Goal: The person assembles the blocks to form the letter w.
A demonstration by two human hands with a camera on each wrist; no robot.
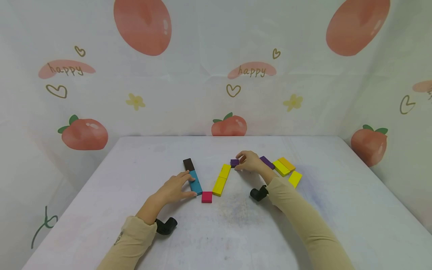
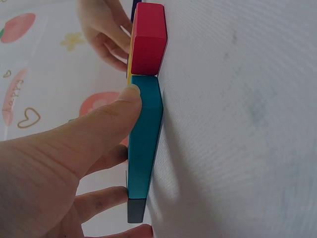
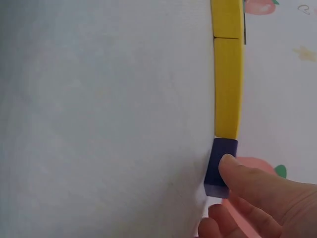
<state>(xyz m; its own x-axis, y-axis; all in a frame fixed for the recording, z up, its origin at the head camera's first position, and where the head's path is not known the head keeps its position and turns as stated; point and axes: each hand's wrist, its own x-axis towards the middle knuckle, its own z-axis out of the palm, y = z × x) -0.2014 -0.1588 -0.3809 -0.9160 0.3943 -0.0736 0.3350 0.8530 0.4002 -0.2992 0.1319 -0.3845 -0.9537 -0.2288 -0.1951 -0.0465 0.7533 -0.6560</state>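
My left hand (image 1: 171,188) rests on a blue block strip (image 1: 195,183), its thumb touching the end near a red block (image 2: 149,39) and its other fingers spread along it. A dark block (image 1: 189,164) continues the strip at its far end. My right hand (image 1: 249,162) pinches a small purple block (image 1: 234,162), the thumb lying on it in the right wrist view. This purple block stands at the far end of two yellow blocks (image 3: 228,84) laid end to end. The red block lies between the near ends of the blue and yellow strips.
Right of my right hand lie another purple block (image 1: 267,162), a yellow block (image 1: 281,168), an orange block (image 1: 287,164) and one more yellow block (image 1: 295,179). The white table (image 1: 152,150) meets a printed cloth backdrop (image 1: 189,93). Black wrist-worn pieces (image 1: 167,226) sit by both sleeves.
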